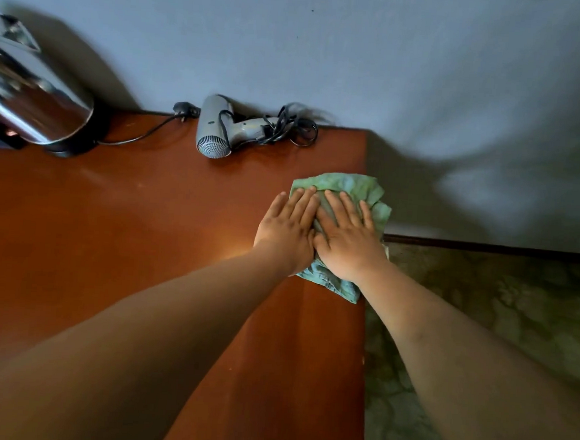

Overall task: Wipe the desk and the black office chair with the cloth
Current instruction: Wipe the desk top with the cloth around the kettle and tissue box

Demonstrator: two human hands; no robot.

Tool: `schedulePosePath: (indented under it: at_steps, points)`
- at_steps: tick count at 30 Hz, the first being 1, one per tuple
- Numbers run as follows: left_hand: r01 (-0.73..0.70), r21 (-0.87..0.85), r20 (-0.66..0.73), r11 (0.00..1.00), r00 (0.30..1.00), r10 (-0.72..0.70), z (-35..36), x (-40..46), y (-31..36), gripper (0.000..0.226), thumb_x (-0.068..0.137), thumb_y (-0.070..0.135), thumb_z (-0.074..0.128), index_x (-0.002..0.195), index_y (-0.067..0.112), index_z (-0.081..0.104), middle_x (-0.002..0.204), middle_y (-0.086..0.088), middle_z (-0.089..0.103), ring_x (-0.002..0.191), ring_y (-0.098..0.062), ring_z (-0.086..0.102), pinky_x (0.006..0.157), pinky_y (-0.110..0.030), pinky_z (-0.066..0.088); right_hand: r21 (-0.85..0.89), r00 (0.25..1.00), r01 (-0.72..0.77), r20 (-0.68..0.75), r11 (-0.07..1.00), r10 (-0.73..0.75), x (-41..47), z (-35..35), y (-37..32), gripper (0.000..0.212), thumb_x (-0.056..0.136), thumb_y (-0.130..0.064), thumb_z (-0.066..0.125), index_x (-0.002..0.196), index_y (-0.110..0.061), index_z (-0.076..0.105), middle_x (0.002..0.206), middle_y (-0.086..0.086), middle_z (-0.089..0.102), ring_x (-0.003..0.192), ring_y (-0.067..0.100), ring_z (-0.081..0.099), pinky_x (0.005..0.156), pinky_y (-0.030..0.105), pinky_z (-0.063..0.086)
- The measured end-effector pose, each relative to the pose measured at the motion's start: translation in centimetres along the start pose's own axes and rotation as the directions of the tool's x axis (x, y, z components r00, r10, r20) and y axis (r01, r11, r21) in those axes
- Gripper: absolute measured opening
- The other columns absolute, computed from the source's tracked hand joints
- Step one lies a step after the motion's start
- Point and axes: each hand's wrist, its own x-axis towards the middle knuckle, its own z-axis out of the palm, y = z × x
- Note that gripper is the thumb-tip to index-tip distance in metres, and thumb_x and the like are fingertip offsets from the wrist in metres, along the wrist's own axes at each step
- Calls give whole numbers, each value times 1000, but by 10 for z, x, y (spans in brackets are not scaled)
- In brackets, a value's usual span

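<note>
Desk: the reddish-brown wooden desk (115, 242) fills the left and middle of the view; its back edge meets the pale grey wall (362, 53) and its right edge drops to the floor.
Floor: a green patterned carpet (498, 320) lies right of the desk, well below its top.
Kettle: a shiny steel electric kettle (32, 98) stands at the desk's back left corner, blurred and cut off by the left edge of the view; its base is dark and hard to make out.
Hair dryer: a silver-grey hair dryer (216, 128) lies at the desk's back edge against the wall, its grille facing forward, with a tangled black cord (288, 127) beside its handle.
Cloth: the crumpled green cloth (352, 186) lies flat on the desk at its right edge, near the back right corner, with part of it hanging past the edge; its middle is hidden under both hands.
Left hand: the left hand (286, 231) presses flat on the cloth's left part, fingers straight and together, pointing toward the wall.
Right hand: the right hand (347, 239) presses flat on the cloth just beside the left, touching it, fingers straight and slightly spread.
Chair: no part of the black office chair shows.
</note>
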Motion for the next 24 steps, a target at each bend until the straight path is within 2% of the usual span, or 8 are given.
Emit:
schedulePosePath:
  at_steps: [3,12,16,24]
  points:
    - [-42,16,-4,999,999,42,10,-31,10,64,102,41,2,155,10,-18,164,-5,-21,151,-20,-20,123,-44,-8,10,999,-46,6,999,46,-38,10,-15,80,84,-52,-4,162,-31,0,170,-2,-6,156,21,-12,125,48,-10]
    - [-152,14,-13,988,988,152,55,-156,44,63,102,38,3,152,10,-21,163,-6,-24,150,-21,-22,123,-46,-7,48,990,-142,31,989,140,-174,55,-72,79,87,-53,-6,161,-30,-3,170,-1,-11,155,21,-16,124,49,-12]
    - [-187,6,-16,982,982,187,69,-200,53,61,101,38,2,148,10,-25,163,-5,-24,150,-21,-22,123,-46,-7,61,988,-156,-6,986,157,-217,75,-93,74,92,-52,3,162,-29,3,170,0,-4,156,23,-11,125,50,-9]
    - [-217,6,8,976,976,217,88,-261,65,63,101,39,1,151,9,-25,160,-6,-30,148,-21,-27,123,-46,-9,74,980,-174,-84,982,180,-275,104,-120,65,99,-48,24,160,-25,24,168,5,18,156,27,10,126,54,7]
